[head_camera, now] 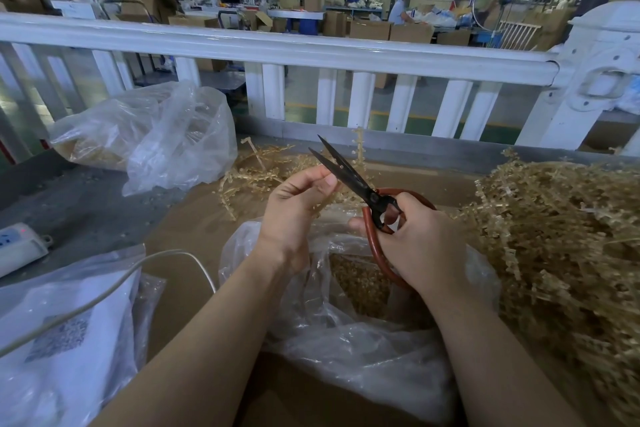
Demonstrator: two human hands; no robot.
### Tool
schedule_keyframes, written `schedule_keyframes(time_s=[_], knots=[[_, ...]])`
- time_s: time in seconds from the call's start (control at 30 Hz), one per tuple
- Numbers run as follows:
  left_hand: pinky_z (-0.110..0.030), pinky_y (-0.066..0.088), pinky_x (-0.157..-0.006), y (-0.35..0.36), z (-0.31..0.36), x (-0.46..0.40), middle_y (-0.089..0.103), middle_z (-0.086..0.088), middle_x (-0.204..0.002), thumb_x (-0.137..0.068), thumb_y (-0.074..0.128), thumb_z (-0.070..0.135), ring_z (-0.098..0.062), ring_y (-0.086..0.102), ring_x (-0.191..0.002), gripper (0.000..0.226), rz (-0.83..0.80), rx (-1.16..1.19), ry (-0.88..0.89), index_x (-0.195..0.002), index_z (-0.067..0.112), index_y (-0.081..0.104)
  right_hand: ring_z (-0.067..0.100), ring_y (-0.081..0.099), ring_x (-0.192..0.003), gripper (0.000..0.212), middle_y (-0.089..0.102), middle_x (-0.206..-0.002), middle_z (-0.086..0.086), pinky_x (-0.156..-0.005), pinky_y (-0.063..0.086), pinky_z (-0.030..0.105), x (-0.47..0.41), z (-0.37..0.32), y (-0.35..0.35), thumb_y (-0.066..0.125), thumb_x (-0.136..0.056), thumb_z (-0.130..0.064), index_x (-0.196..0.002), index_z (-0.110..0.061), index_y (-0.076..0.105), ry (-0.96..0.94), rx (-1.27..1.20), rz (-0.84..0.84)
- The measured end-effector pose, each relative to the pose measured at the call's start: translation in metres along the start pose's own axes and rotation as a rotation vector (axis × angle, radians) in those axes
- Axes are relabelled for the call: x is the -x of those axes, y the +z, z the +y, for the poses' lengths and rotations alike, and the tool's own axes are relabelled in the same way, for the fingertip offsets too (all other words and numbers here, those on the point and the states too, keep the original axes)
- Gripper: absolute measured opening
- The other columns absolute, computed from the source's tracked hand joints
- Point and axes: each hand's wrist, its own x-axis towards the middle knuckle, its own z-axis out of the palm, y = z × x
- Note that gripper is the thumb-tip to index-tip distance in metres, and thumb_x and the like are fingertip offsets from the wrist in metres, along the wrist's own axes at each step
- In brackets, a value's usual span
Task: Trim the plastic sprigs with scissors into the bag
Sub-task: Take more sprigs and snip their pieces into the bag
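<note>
My right hand point(419, 239) grips black scissors point(346, 172) by their red-brown loop handles; the blades are parted and point up-left. My left hand point(294, 208) pinches a thin tan plastic sprig point(325, 201) just left of the blades, above the mouth of a clear plastic bag point(346, 333). Cut tan pieces lie inside that bag. A big heap of untrimmed sprigs point(561, 239) fills the right side. A few loose sprigs point(263, 173) lie behind my hands on the brown cardboard point(194, 229).
A second clear bag point(156, 135) with tan pieces sits at the back left. A white bag with a printed label point(65, 329) lies front left, a cable across it. A power strip point(17, 246) lies left. A white railing point(311, 48) bounds the bench.
</note>
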Motion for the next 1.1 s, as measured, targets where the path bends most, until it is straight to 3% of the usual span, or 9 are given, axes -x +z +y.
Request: schedule_keyframes(time_s=[0.13,0.2,0.33,0.43,0.5,0.63,0.73,0.87,1.1], knots=[[-0.017,0.053,-0.062,0.0008,0.0006,0.0007,0.068,-0.008,-0.099,-0.074,0.072,0.014,-0.008,0.065,-0.084,0.031,0.001,0.003,0.01,-0.102,0.002,0.069,0.005,0.052,-0.061,0.055,0.063,-0.075,-0.015,-0.056,0.035,0.016,0.0009,0.0001,0.0008,0.061,-0.074,-0.079,-0.074,-0.024,0.058,-0.007,0.004,0.006],[-0.017,0.053,-0.062,0.0012,0.0015,0.0011,0.064,-0.011,-0.101,-0.075,0.072,0.015,-0.009,0.064,-0.082,0.035,0.004,-0.005,0.018,-0.105,0.0,0.067,0.002,0.049,-0.055,0.055,0.057,-0.068,-0.017,-0.053,0.034,0.015,0.0006,-0.0012,0.0003,0.062,-0.074,-0.079,-0.072,-0.024,0.057,-0.001,0.003,0.016],[-0.019,0.054,-0.061,0.0013,0.0021,0.0012,0.068,-0.007,-0.094,-0.082,0.068,0.018,-0.012,0.065,-0.085,0.015,-0.023,-0.011,-0.003,-0.093,0.007,0.069,-0.007,0.041,-0.052,0.059,0.047,-0.063,-0.021,-0.051,0.033,0.014,-0.0003,-0.0015,-0.0009,0.058,-0.072,-0.082,-0.07,-0.023,0.056,0.014,-0.012,0.027],[-0.016,0.053,-0.057,0.0033,0.0036,0.0014,0.07,-0.002,-0.082,-0.092,0.06,0.022,-0.009,0.067,-0.077,0.02,0.011,-0.021,-0.016,-0.097,0.005,0.069,0.0,0.046,-0.051,0.061,0.048,-0.062,-0.021,-0.051,0.038,0.018,-0.0005,-0.0005,0.0,0.056,-0.073,-0.082,-0.069,-0.021,0.057,0.003,-0.015,0.039],[-0.016,0.054,-0.058,0.0048,0.0047,0.0021,0.071,-0.001,-0.081,-0.093,0.061,0.023,-0.009,0.07,-0.079,0.019,0.018,-0.031,-0.02,-0.095,0.007,0.071,-0.004,0.042,-0.049,0.058,0.043,-0.059,-0.023,-0.05,0.033,0.015,-0.0006,-0.0012,-0.0005,0.058,-0.073,-0.08,-0.068,-0.023,0.054,-0.006,-0.024,0.056],[-0.023,0.056,-0.057,0.0066,0.0064,0.0058,0.07,0.001,-0.077,-0.091,0.063,0.016,-0.009,0.069,-0.076,0.014,-0.009,-0.012,-0.011,-0.08,0.012,0.071,0.005,0.054,-0.057,0.062,0.067,-0.073,-0.012,-0.056,0.046,0.021,-0.0005,0.0016,0.0004,0.055,-0.074,-0.082,-0.075,-0.021,0.062,-0.033,0.002,0.037],[-0.025,0.056,-0.053,0.0074,0.0074,0.0071,0.068,-0.001,-0.075,-0.092,0.061,0.009,-0.011,0.069,-0.072,0.019,-0.04,0.004,-0.004,-0.074,0.011,0.067,0.006,0.054,-0.059,0.063,0.069,-0.077,-0.012,-0.053,0.037,0.014,-0.0006,0.0012,-0.0008,0.052,-0.075,-0.083,-0.078,-0.021,0.063,-0.036,0.024,0.032],[-0.031,0.056,-0.057,0.0053,0.0051,0.0048,0.066,-0.006,-0.079,-0.09,0.064,0.005,-0.015,0.066,-0.075,0.014,-0.02,-0.043,0.035,-0.077,0.01,0.065,0.003,0.05,-0.062,0.068,0.061,-0.078,-0.019,-0.052,0.029,0.011,-0.0015,-0.001,-0.0018,0.041,-0.073,-0.089,-0.083,-0.025,0.061,-0.006,0.038,0.012],[-0.019,0.052,-0.071,0.002,0.0015,0.0,0.069,0.0,-0.074,-0.088,0.064,-0.001,-0.01,0.064,-0.075,0.018,-0.039,-0.164,0.177,-0.079,0.013,0.069,0.001,0.049,-0.059,0.063,0.056,-0.072,-0.02,-0.051,0.034,0.014,-0.0027,0.0012,-0.0003,0.043,-0.073,-0.089,-0.081,-0.028,0.055,0.006,0.047,0.002]])
